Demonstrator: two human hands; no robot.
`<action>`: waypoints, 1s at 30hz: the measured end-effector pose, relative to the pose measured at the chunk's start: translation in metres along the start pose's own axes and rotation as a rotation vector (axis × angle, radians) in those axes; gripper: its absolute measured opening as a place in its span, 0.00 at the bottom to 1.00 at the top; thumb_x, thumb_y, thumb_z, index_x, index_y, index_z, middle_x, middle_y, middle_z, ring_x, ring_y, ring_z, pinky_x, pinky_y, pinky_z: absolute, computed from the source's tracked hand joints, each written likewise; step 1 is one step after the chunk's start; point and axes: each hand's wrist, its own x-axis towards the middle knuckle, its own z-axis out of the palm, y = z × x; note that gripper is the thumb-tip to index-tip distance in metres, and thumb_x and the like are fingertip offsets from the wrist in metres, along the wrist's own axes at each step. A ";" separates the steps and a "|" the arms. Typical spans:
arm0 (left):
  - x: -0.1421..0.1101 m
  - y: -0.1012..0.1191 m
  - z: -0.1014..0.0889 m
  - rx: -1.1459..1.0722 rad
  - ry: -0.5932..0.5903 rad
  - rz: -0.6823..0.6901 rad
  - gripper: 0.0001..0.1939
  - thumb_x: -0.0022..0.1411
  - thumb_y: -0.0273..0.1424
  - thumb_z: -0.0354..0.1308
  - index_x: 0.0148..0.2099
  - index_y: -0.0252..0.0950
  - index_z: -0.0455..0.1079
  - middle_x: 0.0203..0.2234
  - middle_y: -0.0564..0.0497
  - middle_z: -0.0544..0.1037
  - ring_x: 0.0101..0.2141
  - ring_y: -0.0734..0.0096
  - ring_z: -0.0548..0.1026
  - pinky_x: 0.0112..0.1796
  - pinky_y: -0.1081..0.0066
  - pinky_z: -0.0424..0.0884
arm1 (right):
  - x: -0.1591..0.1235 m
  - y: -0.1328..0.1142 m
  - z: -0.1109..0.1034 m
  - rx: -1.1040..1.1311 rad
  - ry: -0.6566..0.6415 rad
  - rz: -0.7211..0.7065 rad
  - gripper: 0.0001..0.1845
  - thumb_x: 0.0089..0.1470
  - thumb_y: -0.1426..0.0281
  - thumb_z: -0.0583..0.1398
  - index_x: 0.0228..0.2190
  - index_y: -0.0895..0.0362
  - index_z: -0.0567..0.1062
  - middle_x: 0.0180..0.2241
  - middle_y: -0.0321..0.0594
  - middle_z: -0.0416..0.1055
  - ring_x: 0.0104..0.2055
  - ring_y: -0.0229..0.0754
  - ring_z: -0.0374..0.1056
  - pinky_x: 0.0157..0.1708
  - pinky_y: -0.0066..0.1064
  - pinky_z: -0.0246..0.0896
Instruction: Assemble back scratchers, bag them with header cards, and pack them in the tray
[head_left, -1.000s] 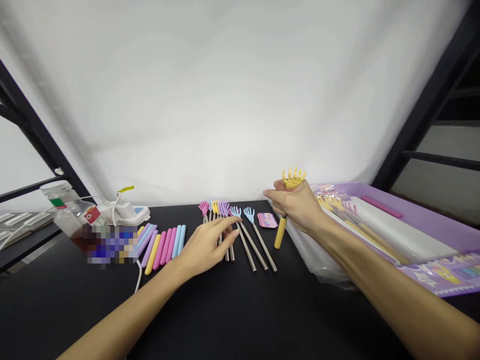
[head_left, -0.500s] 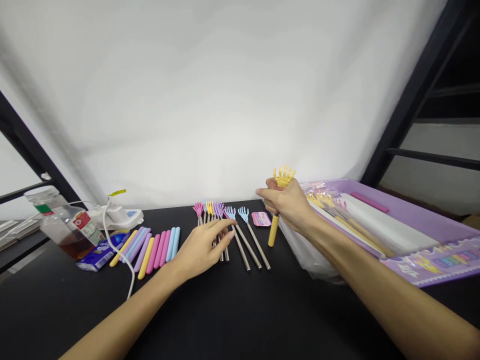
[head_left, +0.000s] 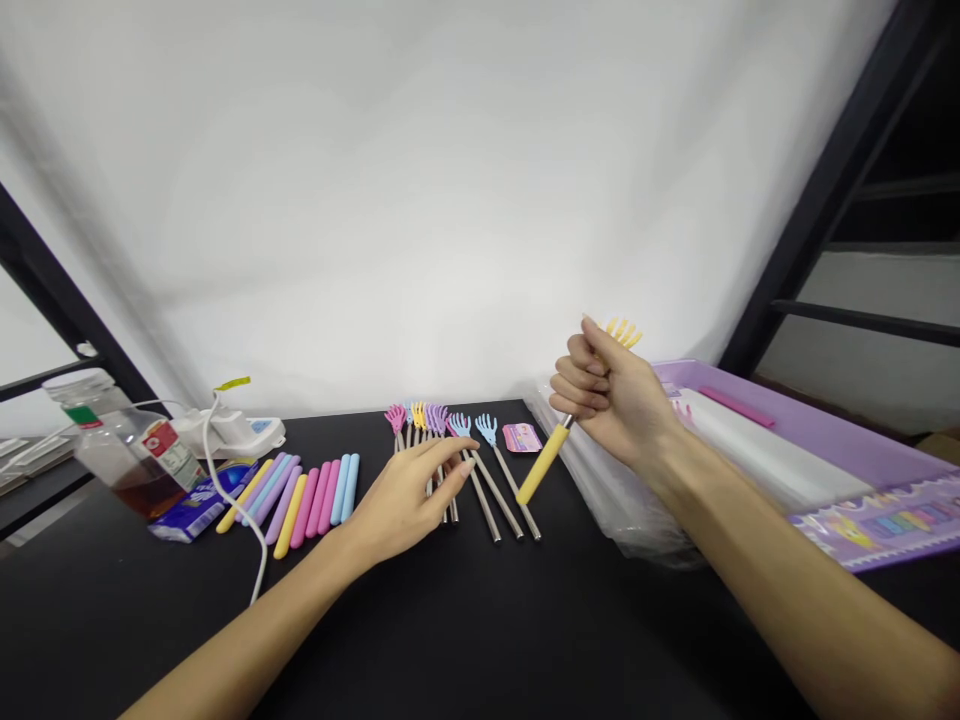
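Note:
A yellow back scratcher (head_left: 546, 462) is gripped in my right hand (head_left: 611, 395), raised above the table. Its claw head shows past my thumb, and its yellow handle slants down to the left. My left hand (head_left: 412, 490) lies palm down with loosely extended fingers, over the metal rods of several hand-shaped scratcher heads; it hides part of them. Among these are a pink head (head_left: 395, 418), a purple head (head_left: 436, 420) and a light-blue head (head_left: 487, 430). Left of that hand, coloured handles (head_left: 324, 498) in yellow, purple, pink and blue lie in a row.
At the right a purple display box (head_left: 885, 440) stands beside clear plastic bags (head_left: 600, 490). A pink label card (head_left: 521, 438) lies near the rods. On the left are a bottle of dark liquid (head_left: 150, 460), a blue packet (head_left: 199, 508), a power strip (head_left: 259, 435) and a white cable (head_left: 255, 530).
My right hand has moved right and turned, tilting the yellow back scratcher so its handle points down-left. My left hand has barely moved.

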 end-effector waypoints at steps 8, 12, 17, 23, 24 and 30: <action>0.002 0.017 0.000 -0.316 -0.053 -0.093 0.22 0.72 0.42 0.47 0.61 0.38 0.68 0.28 0.53 0.76 0.27 0.74 0.71 0.29 0.74 0.69 | 0.002 0.036 0.009 0.388 0.096 -0.133 0.29 0.56 0.55 0.65 0.19 0.56 0.56 0.19 0.28 0.45 0.21 0.31 0.48 0.23 0.23 0.55; 0.003 0.009 -0.001 -0.151 0.084 -0.052 0.16 0.69 0.38 0.54 0.55 0.39 0.74 0.31 0.53 0.79 0.28 0.74 0.74 0.30 0.75 0.69 | 0.007 0.045 0.004 0.148 0.152 -0.059 0.23 0.49 0.57 0.70 0.22 0.56 0.65 0.22 0.30 0.57 0.24 0.31 0.57 0.24 0.23 0.58; 0.004 -0.010 -0.005 0.095 0.338 0.075 0.09 0.64 0.28 0.59 0.46 0.37 0.76 0.38 0.51 0.82 0.37 0.70 0.79 0.40 0.72 0.73 | 0.005 0.045 -0.005 -0.238 0.112 0.237 0.21 0.46 0.59 0.72 0.22 0.57 0.67 0.15 0.27 0.58 0.16 0.27 0.50 0.14 0.21 0.45; 0.002 -0.013 -0.004 0.378 0.273 0.191 0.11 0.69 0.35 0.56 0.51 0.39 0.73 0.38 0.51 0.81 0.33 0.70 0.79 0.35 0.71 0.72 | -0.001 0.057 -0.001 -0.231 -0.046 0.341 0.19 0.40 0.63 0.75 0.28 0.59 0.75 0.24 0.37 0.74 0.25 0.34 0.70 0.26 0.23 0.66; 0.001 -0.011 -0.003 0.416 0.240 0.197 0.12 0.70 0.35 0.54 0.53 0.40 0.72 0.37 0.52 0.81 0.32 0.71 0.79 0.33 0.72 0.72 | -0.002 0.060 0.000 -0.237 -0.066 0.331 0.18 0.39 0.64 0.75 0.28 0.59 0.76 0.25 0.37 0.74 0.26 0.34 0.70 0.27 0.23 0.66; 0.006 -0.004 -0.004 0.589 0.145 0.125 0.13 0.73 0.33 0.46 0.54 0.40 0.67 0.40 0.52 0.80 0.31 0.68 0.79 0.28 0.71 0.68 | -0.001 0.063 0.001 -0.328 -0.039 0.179 0.14 0.40 0.65 0.74 0.26 0.59 0.78 0.23 0.36 0.72 0.24 0.31 0.64 0.23 0.22 0.61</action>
